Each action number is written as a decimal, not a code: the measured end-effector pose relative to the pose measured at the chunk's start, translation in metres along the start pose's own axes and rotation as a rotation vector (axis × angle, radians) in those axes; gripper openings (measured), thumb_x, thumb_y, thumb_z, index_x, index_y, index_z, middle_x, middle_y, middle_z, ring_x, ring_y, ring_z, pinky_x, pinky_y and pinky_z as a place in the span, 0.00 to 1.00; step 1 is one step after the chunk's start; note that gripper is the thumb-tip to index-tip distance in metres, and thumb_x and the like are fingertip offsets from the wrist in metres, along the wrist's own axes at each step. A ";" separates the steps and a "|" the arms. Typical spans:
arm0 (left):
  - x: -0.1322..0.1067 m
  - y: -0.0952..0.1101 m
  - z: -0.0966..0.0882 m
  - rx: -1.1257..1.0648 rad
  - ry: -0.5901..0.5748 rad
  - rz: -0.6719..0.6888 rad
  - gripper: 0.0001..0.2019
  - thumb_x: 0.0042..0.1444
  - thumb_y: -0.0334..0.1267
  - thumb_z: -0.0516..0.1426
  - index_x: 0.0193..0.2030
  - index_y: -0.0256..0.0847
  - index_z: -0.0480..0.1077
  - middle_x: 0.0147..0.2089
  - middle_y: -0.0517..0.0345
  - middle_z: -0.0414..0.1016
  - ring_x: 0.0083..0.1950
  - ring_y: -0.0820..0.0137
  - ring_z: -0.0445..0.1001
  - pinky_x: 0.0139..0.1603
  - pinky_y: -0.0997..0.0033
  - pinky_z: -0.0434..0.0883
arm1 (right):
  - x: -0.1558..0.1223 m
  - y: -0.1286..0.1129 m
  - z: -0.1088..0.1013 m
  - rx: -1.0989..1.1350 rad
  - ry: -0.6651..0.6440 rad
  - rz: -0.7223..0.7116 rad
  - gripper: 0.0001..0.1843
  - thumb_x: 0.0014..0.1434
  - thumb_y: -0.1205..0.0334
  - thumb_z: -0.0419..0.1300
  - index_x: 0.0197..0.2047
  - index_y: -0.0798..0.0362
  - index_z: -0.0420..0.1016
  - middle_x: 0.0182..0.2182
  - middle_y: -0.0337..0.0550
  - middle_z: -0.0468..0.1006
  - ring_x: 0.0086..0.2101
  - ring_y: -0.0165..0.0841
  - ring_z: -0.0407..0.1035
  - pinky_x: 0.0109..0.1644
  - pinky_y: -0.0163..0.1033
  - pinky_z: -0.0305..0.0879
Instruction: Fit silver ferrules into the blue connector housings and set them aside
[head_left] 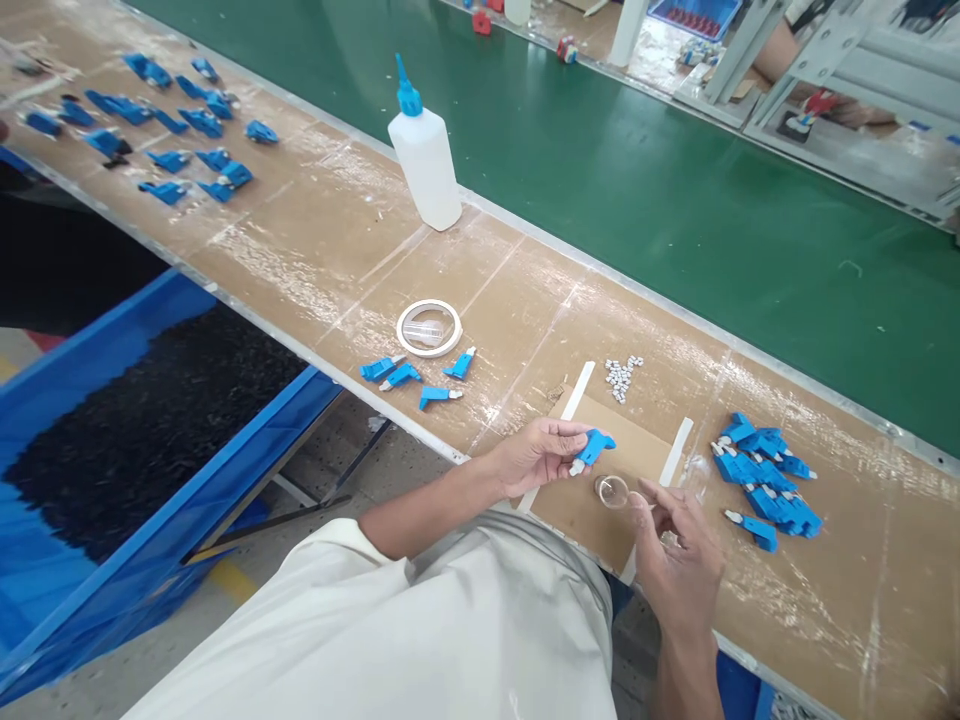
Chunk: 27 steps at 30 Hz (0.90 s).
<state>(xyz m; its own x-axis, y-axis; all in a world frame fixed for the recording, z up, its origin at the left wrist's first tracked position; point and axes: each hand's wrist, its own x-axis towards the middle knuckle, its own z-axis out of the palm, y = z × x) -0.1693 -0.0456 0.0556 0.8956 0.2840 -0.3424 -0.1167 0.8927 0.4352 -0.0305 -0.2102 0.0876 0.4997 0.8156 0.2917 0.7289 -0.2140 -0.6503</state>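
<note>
My left hand (pixel 544 455) is closed on a small blue plastic part (pixel 595 446) with a white tip, held above a taped cardboard sheet (pixel 630 430). A small clear round cup (pixel 612 491) stands on the cardboard, just left of the fingertips of my right hand (pixel 679 545). My right thumb and forefinger are drawn together beside its rim; what they hold, if anything, is too small to make out. Beyond the hands lies a little heap of small grey pieces (pixel 621 378). To the right is a pile of similar blue parts (pixel 769 480).
Several blue parts (pixel 420 380) lie at left near a tape roll (pixel 429 328). A white squeeze bottle (pixel 426 165) stands by the green belt (pixel 660 170). More blue parts (pixel 172 130) are at far left. A blue bin (pixel 82 600) of black pieces sits below the bench edge.
</note>
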 end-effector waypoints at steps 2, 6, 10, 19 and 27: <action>-0.001 0.001 -0.003 -0.006 0.025 0.021 0.22 0.47 0.42 0.72 0.45 0.29 0.80 0.31 0.54 0.74 0.30 0.77 0.72 0.29 0.79 0.63 | 0.013 0.004 -0.006 -0.010 0.051 0.035 0.10 0.65 0.56 0.62 0.42 0.51 0.81 0.29 0.39 0.77 0.24 0.29 0.67 0.31 0.37 0.65; 0.001 0.001 -0.007 -0.019 0.045 0.049 0.21 0.47 0.42 0.72 0.44 0.28 0.80 0.30 0.54 0.74 0.29 0.77 0.71 0.29 0.79 0.64 | 0.059 0.023 -0.004 -0.082 -0.001 0.067 0.14 0.64 0.51 0.59 0.37 0.51 0.81 0.30 0.43 0.81 0.28 0.35 0.74 0.34 0.39 0.69; 0.003 0.003 -0.007 -0.028 0.031 0.060 0.23 0.45 0.43 0.73 0.44 0.28 0.80 0.32 0.52 0.75 0.29 0.77 0.71 0.28 0.80 0.63 | 0.105 0.048 0.016 -0.140 -0.176 -0.011 0.16 0.62 0.53 0.55 0.38 0.51 0.81 0.34 0.47 0.84 0.31 0.39 0.77 0.38 0.43 0.71; -0.002 0.011 -0.009 -0.035 0.037 0.077 0.26 0.41 0.44 0.74 0.44 0.28 0.80 0.30 0.55 0.73 0.28 0.77 0.71 0.27 0.79 0.61 | 0.136 0.061 0.026 -0.108 -0.361 -0.253 0.11 0.62 0.58 0.57 0.34 0.49 0.81 0.34 0.44 0.84 0.35 0.39 0.77 0.42 0.45 0.72; 0.003 0.008 -0.015 -0.026 0.024 0.036 0.28 0.40 0.46 0.75 0.44 0.28 0.80 0.30 0.55 0.73 0.27 0.77 0.71 0.27 0.78 0.59 | 0.142 0.069 0.028 -0.091 -0.432 -0.339 0.14 0.66 0.55 0.57 0.36 0.49 0.82 0.32 0.43 0.83 0.31 0.36 0.76 0.37 0.42 0.72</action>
<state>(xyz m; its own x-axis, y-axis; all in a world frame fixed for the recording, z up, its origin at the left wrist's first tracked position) -0.1743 -0.0321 0.0454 0.8802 0.3237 -0.3470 -0.1595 0.8905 0.4262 0.0779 -0.0937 0.0641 0.0065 0.9890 0.1477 0.8625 0.0691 -0.5013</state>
